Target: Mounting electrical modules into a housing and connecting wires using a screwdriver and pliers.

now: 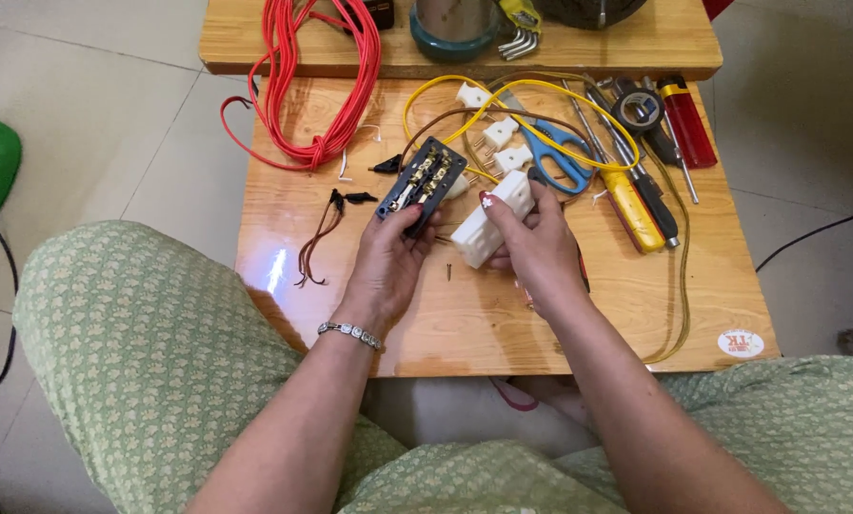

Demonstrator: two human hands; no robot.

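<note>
My left hand [388, 262] holds a black socket base [422, 183] with brass contacts, tilted up above the wooden table [636, 324]. My right hand [536, 243] grips a white plastic socket cover [488, 224] right beside the base. A small screw [448, 271] lies on the table just below the two parts. Yellow wire [446, 90] loops behind the base, with white plugs [501, 131] along it.
A red cable coil [327, 76] lies at the left back. Blue scissors [560, 152], a yellow-handled screwdriver [633, 209], black tape [641, 107] and a red lighter [688, 124] lie to the right. Short dark wire pieces [320, 238] lie at the left. A second table [255, 43] stands behind.
</note>
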